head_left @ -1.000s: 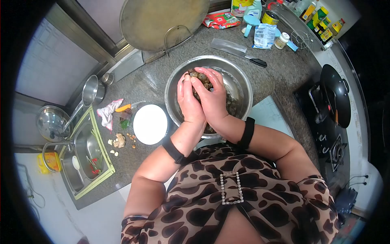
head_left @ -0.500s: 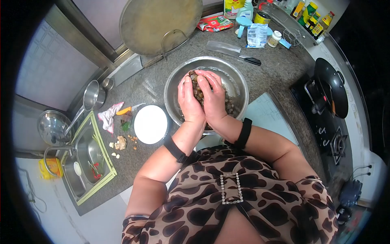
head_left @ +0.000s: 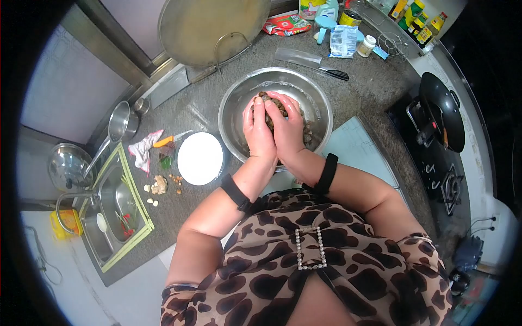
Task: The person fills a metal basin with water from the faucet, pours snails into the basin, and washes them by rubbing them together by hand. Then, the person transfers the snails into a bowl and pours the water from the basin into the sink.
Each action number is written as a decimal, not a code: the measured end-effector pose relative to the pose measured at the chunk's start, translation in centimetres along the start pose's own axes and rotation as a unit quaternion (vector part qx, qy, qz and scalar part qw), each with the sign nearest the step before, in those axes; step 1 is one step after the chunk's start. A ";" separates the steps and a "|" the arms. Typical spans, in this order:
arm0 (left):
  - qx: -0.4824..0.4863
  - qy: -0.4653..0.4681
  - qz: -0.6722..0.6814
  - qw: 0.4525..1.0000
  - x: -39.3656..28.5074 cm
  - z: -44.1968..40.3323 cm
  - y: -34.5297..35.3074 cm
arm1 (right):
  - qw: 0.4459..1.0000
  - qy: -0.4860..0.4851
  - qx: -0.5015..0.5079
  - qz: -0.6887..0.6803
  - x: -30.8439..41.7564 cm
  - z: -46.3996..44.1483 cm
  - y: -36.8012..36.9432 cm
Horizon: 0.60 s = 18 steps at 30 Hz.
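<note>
A large steel basin (head_left: 230,92) with water in it stands on the counter in front of me. My left hand (head_left: 258,130) and my right hand (head_left: 287,127) are cupped together inside it, heels of the palms touching. Between them they hold a heap of small brown snails (head_left: 270,108), which shows between the thumbs and fingers. More snails (head_left: 308,135) lie in the basin to the right of my right hand. The undersides of both hands and the bottom of the heap are hidden.
A cleaver (head_left: 299,57) lies behind the basin. To the left are a white plate (head_left: 200,158), ginger (head_left: 159,185), an orange-handled knife (head_left: 164,142) and the sink (head_left: 133,231). A glass board (head_left: 361,149) lies right, before the stove and wok (head_left: 443,111).
My cupped hands stay together around the snails, their fingers shifted slightly. The whole view has moved a little, so the counter items appear slightly higher.
</note>
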<state>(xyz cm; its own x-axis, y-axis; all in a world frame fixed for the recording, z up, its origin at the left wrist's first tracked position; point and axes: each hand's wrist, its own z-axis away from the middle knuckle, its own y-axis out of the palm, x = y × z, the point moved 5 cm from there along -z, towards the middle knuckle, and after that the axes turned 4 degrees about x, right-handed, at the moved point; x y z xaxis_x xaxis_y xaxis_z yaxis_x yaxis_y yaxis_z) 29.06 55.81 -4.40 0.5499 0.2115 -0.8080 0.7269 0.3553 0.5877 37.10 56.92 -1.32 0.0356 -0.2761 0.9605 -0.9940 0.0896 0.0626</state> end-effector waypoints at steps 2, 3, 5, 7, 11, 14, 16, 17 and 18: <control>0.000 -0.005 0.003 1.000 0.2 -0.3 -0.3 | 1.000 0.000 0.002 0.006 -0.4 0.2 0.0; -0.008 -0.004 0.005 1.000 0.4 -0.4 -0.7 | 1.000 -0.001 -0.002 0.010 -0.5 0.3 0.0; -0.018 -0.039 0.012 0.999 1.1 0.0 -1.0 | 0.998 0.058 0.011 -0.022 -1.4 0.6 0.1; -0.037 -0.038 0.008 0.999 1.0 0.3 -1.5 | 0.999 0.027 0.020 0.042 -1.3 0.9 0.4; -0.062 -0.020 0.018 0.998 -1.2 0.7 -3.0 | 0.997 0.030 0.062 0.032 -0.5 1.5 2.5; -0.109 0.033 0.003 0.994 -4.0 0.9 -5.3 | 0.992 0.008 0.120 0.021 0.0 2.6 5.9; -0.118 0.066 -0.034 0.990 -6.1 1.6 -7.3 | 0.989 0.023 0.148 0.014 0.1 3.9 8.6; -0.132 0.071 -0.053 0.987 -7.4 2.0 -8.1 | 0.986 0.018 0.164 0.026 -0.2 4.6 9.9; -0.136 0.061 -0.023 0.989 -7.4 1.9 -9.9 | 0.983 0.031 0.178 0.008 0.5 5.1 11.5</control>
<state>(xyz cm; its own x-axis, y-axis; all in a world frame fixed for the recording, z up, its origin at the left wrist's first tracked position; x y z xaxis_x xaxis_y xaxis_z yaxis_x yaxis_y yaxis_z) 18.58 49.00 -4.12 0.4530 0.2915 -0.8425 0.6036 0.5952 0.5305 25.13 52.97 -1.52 0.0145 -0.2167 0.9761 -0.9671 -0.2510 -0.0413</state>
